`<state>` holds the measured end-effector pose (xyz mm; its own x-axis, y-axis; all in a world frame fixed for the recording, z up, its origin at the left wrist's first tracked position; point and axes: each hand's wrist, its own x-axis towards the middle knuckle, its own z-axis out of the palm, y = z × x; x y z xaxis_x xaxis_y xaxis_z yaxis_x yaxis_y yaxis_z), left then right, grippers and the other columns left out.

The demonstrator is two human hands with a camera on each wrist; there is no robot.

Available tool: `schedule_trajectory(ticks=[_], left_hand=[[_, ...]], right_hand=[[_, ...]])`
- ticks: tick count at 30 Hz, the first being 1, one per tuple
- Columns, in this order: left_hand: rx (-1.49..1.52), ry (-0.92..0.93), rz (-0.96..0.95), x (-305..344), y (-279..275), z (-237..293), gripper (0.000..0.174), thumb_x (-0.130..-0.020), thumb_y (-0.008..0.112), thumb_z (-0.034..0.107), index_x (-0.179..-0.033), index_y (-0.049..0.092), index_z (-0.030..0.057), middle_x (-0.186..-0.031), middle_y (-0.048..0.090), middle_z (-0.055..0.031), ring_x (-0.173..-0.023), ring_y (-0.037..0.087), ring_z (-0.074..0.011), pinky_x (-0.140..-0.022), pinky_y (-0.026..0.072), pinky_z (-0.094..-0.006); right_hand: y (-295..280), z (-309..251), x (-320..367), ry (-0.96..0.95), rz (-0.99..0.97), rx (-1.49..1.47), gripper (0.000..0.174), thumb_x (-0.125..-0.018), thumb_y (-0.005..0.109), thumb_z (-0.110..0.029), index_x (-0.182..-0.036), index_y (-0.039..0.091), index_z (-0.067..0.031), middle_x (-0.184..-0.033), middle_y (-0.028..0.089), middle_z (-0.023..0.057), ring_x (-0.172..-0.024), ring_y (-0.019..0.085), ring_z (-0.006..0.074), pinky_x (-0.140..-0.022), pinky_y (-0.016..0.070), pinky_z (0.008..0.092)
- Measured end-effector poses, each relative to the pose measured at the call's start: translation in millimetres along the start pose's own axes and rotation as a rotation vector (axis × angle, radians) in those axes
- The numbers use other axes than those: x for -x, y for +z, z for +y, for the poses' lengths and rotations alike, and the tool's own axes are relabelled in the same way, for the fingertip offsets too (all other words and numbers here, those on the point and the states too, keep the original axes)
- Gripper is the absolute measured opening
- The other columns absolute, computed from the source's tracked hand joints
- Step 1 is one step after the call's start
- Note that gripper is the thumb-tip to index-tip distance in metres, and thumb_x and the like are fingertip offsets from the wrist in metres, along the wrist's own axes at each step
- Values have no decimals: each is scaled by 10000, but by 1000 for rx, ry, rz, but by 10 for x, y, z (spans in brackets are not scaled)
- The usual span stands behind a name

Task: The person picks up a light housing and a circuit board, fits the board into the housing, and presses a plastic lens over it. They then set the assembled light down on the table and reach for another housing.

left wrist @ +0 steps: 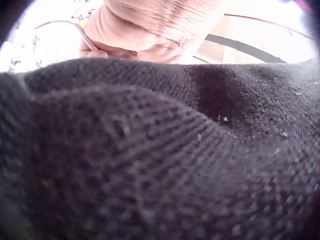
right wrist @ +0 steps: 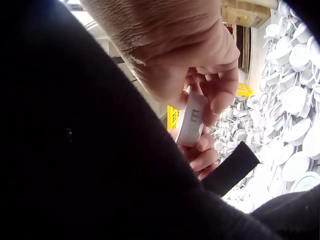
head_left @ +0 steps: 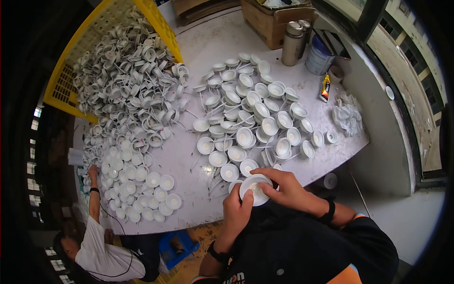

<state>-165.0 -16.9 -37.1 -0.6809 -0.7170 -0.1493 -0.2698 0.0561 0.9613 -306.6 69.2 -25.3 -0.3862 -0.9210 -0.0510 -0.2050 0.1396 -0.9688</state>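
Both hands hold a white round downlight (head_left: 255, 184) near the front edge of the table, its face turned up with small yellowish dots at the centre. The left hand (head_left: 235, 210) grips its left side, thumb over the rim. From the right, the right hand (head_left: 289, 190) grips the far rim, its thumb reaching onto the face. In the right wrist view, the side of the downlight (right wrist: 193, 120) bears a grey printed mark between the fingers. Dark knit fabric (left wrist: 160, 150) fills most of the left wrist view and hides the left hand's fingers.
Many similar downlights (head_left: 243, 137) with leads lie just beyond the hands. A yellow crate (head_left: 61, 80) spills white parts on the left, near stacked white discs (head_left: 137, 189). Another person (head_left: 111, 251) reaches in there. A bottle (head_left: 292, 45), tin (head_left: 319, 59) and yellow tube (head_left: 325, 88) stand right.
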Motion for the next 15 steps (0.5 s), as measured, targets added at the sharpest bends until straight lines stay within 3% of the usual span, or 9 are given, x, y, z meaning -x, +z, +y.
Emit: schedule_trajectory(ticks=[7, 9, 11, 12, 14, 15], left_hand=[[-71, 12, -26, -7, -14, 76, 225, -808, 586, 181, -915, 533, -9, -764, 608, -182, -697, 620, -275, -616, 467, -354], [-79, 13, -26, 6, -28, 78, 236, -796, 598, 185, -918, 530, -5, -768, 607, -193, -711, 624, -308, -617, 469, -373], [-200, -29, -55, -5, -54, 90, 244, -783, 604, 185, -913, 521, -3, -782, 603, -215, -745, 612, -367, -623, 469, -404], [-198, -31, -52, -11, -67, 87, 244, -783, 604, 185, -913, 521, -3, -782, 603, -215, -745, 612, -367, -623, 469, -404], [-258, -25, -111, -10, -98, 80, 274, -782, 593, 108, -1009, 536, -36, -809, 618, -159, -724, 609, -170, -651, 472, -292], [-256, -28, -110, -11, -110, 66, 274, -782, 593, 108, -1009, 536, -36, -809, 618, -159, -724, 609, -170, -651, 472, -292]], right_hand=[[63, 60, -28, -29, 91, 73, 342, -779, 585, -77, -1120, 570, -59, -932, 631, 114, -659, 583, 166, -572, 461, 267], [90, 128, -46, -192, 144, 115, 324, -779, 593, -118, -1097, 564, -61, -900, 618, 135, -621, 594, 255, -556, 476, 320], [54, 84, -59, -136, 108, 142, 311, -770, 601, -120, -1075, 571, -63, -877, 611, 130, -623, 590, 260, -554, 476, 324], [40, 69, -68, -83, 79, 170, 298, -762, 610, -121, -1052, 578, -64, -853, 604, 125, -624, 587, 265, -552, 475, 328], [58, 94, -69, -92, 80, 179, 290, -755, 615, -119, -1037, 580, -64, -839, 595, 122, -629, 588, 265, -552, 475, 330], [70, 111, -71, -103, 85, 188, 282, -749, 620, -117, -1022, 582, -64, -826, 587, 119, -634, 588, 265, -552, 474, 332]])
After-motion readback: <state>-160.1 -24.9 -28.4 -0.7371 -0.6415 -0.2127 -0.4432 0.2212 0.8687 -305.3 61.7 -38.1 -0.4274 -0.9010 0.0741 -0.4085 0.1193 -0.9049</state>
